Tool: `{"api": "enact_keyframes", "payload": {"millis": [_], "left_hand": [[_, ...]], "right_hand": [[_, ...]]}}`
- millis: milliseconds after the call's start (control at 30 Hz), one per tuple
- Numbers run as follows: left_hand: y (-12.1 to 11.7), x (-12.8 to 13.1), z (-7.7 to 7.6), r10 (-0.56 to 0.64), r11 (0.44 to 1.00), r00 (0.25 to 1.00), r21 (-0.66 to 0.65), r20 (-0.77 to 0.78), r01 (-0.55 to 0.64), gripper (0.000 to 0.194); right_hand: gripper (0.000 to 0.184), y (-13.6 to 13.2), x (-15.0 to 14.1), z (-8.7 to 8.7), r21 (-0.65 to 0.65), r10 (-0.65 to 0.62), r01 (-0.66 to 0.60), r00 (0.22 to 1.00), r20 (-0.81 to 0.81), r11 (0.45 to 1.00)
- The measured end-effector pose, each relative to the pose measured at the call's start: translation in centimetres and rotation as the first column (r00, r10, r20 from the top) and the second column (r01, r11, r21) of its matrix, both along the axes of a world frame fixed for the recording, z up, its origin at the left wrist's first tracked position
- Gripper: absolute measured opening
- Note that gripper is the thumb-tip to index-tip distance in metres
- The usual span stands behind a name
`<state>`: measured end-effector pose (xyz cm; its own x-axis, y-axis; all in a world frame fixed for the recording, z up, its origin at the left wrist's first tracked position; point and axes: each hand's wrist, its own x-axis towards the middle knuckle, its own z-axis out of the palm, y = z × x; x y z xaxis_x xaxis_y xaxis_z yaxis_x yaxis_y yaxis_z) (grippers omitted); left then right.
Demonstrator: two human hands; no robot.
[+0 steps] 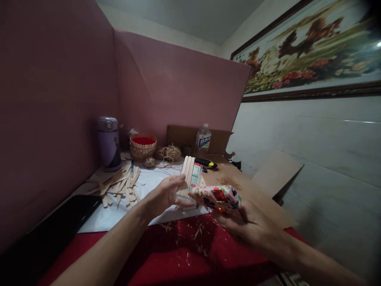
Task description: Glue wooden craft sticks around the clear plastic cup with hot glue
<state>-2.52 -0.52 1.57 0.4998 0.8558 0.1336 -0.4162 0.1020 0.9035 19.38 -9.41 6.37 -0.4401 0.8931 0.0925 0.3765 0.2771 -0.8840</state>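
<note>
Upright in my left hand (169,191) is a small clear plastic container (195,174) with a green, white and red label. Several pale wooden craft sticks (188,169) stand side by side against its left side. My left thumb presses on the sticks, with the fingers around the lower part. My right hand (247,218) is closed around a flower-patterned hot glue gun (217,196) with a small red light glowing on it. Its front end points left, close to the container's lower right; whether they touch I cannot tell.
Loose craft sticks (126,184) lie on white paper (151,178) at left, by a purple flask (108,143) and black phone-like slab (74,214). Behind are a stick-covered bowl (143,149), twine (169,153), a bottle (203,141) and a black-yellow cutter (206,162). Shavings litter the red cloth (184,254).
</note>
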Motion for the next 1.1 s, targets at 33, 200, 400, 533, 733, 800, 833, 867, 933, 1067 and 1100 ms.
{"api": "enact_keyframes", "payload": {"millis": [33, 200, 400, 533, 733, 800, 833, 867, 933, 1067, 1100], "left_hand": [[0.02, 0.01, -0.01, 0.014, 1.0, 1.0, -0.006, -0.004, -0.014, 0.028], [-0.03, 0.01, 0.17, -0.017, 1.0, 1.0, 0.015, -0.003, 0.017, 0.035], [0.11, 0.0, -0.07, -0.027, 0.999, 0.999, 0.02, 0.04, 0.026, 0.028], [0.06, 0.05, -0.04, -0.011, 1.0, 0.999, 0.014, 0.032, 0.01, 0.031], [-0.15, 0.05, 0.06, 0.038, 0.999, 0.999, 0.016, -0.023, -0.038, 0.037], [-0.18, 0.06, 0.06, 0.058, 0.998, 0.998, 0.017, -0.032, -0.057, 0.036], [-0.18, 0.07, 0.07, 0.061, 0.998, 0.998, 0.015, -0.034, -0.06, 0.035], [-0.18, 0.08, 0.09, 0.058, 0.998, 0.998, 0.01, -0.037, -0.058, 0.035], [-0.15, 0.1, 0.14, 0.045, 0.999, 0.998, 0.004, -0.042, -0.045, 0.035], [-0.08, 0.12, 0.21, 0.038, 0.999, 0.998, 0.013, -0.042, -0.038, 0.036], [-0.07, 0.13, 0.21, 0.045, 0.999, 0.998, 0.012, -0.047, -0.044, 0.036]], "right_hand": [[0.028, 0.0, -0.02, -0.03, 0.003, 0.001, -0.001, 1.0, 0.001, 1.0], [0.031, -0.01, -0.03, -0.24, -0.004, -0.018, 0.018, 1.0, 0.01, 1.0], [0.033, -0.3, -0.15, 0.13, -0.019, -0.018, 0.018, 0.999, 0.029, 1.0], [0.036, -0.29, -0.15, -0.07, -0.018, -0.032, 0.033, 0.999, 0.042, 0.999], [0.034, -0.28, -0.21, -0.31, -0.028, -0.067, 0.068, 0.997, 0.049, 0.997], [0.033, -0.37, -0.27, -0.14, -0.018, -0.073, 0.074, 0.996, 0.044, 0.997], [0.033, -0.42, -0.3, -0.02, -0.015, -0.073, 0.074, 0.997, 0.038, 0.997], [0.033, -0.46, -0.34, 0.1, -0.013, -0.07, 0.07, 0.997, 0.03, 0.997], [0.031, -0.52, -0.42, 0.33, -0.011, -0.054, 0.054, 0.998, 0.015, 0.998], [0.031, -0.5, -0.47, 0.52, -0.02, -0.038, 0.039, 0.999, 0.009, 0.999], [0.031, -0.48, -0.45, 0.51, -0.027, -0.036, 0.036, 0.999, 0.012, 0.999]]}}
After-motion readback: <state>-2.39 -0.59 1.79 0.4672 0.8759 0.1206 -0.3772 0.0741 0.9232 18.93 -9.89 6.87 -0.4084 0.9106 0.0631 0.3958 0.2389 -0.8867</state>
